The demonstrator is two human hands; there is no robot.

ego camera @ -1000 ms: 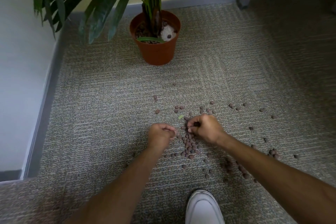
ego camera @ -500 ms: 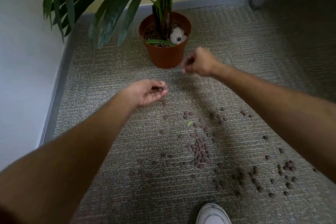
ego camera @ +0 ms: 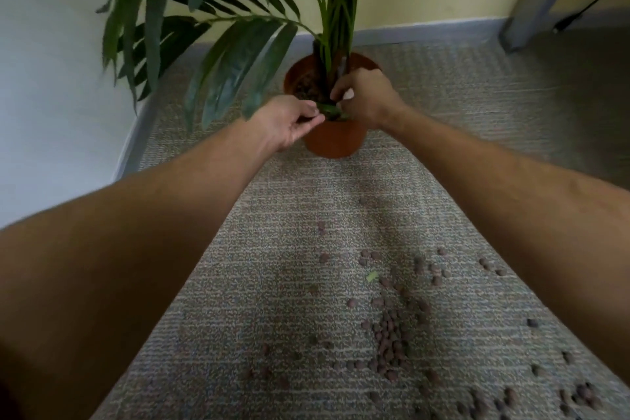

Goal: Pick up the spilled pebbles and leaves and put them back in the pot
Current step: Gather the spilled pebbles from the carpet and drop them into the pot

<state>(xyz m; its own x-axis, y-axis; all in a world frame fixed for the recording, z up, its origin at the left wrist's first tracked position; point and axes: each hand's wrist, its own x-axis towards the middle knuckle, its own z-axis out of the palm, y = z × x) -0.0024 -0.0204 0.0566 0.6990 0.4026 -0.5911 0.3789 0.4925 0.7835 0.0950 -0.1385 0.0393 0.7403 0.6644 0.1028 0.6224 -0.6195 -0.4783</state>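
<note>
Head view: we see our left hand (ego camera: 289, 121) at the near rim of the terracotta pot (ego camera: 332, 143), fingers curled shut; what they pinch, we cannot tell. Our right hand (ego camera: 366, 97) sits over the pot's mouth beside the plant (ego camera: 335, 20) stems, fingers bunched closed, contents hidden. A green leaf (ego camera: 329, 108) lies on the rim between both hands. Most pebbles (ego camera: 392, 341) remain scattered on the carpet (ego camera: 272, 283) near us, with a small leaf scrap (ego camera: 371, 276) among them.
</note>
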